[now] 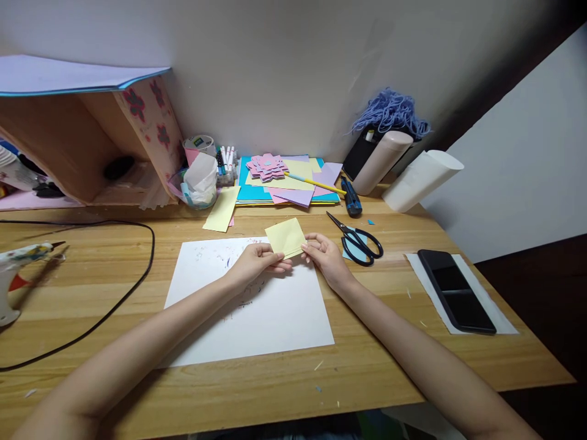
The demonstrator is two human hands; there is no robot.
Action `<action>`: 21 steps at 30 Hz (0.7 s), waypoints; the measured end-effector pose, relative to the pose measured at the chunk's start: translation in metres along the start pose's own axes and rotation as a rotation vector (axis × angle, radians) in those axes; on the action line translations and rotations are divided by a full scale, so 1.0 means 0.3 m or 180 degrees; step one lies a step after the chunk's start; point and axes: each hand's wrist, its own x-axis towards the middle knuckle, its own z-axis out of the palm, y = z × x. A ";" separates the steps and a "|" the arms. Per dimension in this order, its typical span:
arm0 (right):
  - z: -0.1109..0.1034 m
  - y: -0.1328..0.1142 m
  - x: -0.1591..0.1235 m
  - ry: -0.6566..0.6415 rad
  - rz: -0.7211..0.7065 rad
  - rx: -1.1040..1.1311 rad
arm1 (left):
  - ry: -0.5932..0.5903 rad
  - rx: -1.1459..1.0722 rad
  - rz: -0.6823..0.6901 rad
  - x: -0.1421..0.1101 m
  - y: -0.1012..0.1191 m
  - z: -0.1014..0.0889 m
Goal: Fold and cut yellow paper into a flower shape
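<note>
A small folded piece of pale yellow paper (286, 237) is held up between both hands, above the far edge of a white sheet (284, 324). My left hand (259, 263) pinches its lower left corner between thumb and fingers. At the lower right corner, my right hand (325, 256) grips it the same way. Ink marks dot the upper part of the white sheet. Just right of my right hand lie black-handled scissors (367, 244), resting partly on a scrap of blue paper (354, 245).
A hot glue gun (22, 263) with a black cord (149, 256) lies left. Behind are a yellow strip (222, 209), stacked coloured paper (247, 194) with a pink paper flower (267, 167) and pencil (316, 183), and a utility knife (351, 198). A phone (454, 290) lies right.
</note>
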 end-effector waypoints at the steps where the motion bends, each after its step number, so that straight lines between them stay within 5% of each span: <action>1: -0.004 0.003 0.002 0.0025 -0.0006 0.0054 | 0.0005 0.0038 -0.0094 0.000 0.001 0.000; 7: -0.006 0.005 0.003 0.0004 -0.0037 0.0191 | 0.0055 0.0206 -0.0186 -0.002 0.002 0.014; 13: 0.031 -0.021 -0.031 -0.0580 0.0064 -0.0207 | 0.0188 0.0223 0.0234 -0.013 -0.008 0.026; 21: 0.038 -0.005 -0.040 -0.0391 -0.0002 -0.0592 | 0.0076 0.0412 0.0411 -0.007 -0.035 0.020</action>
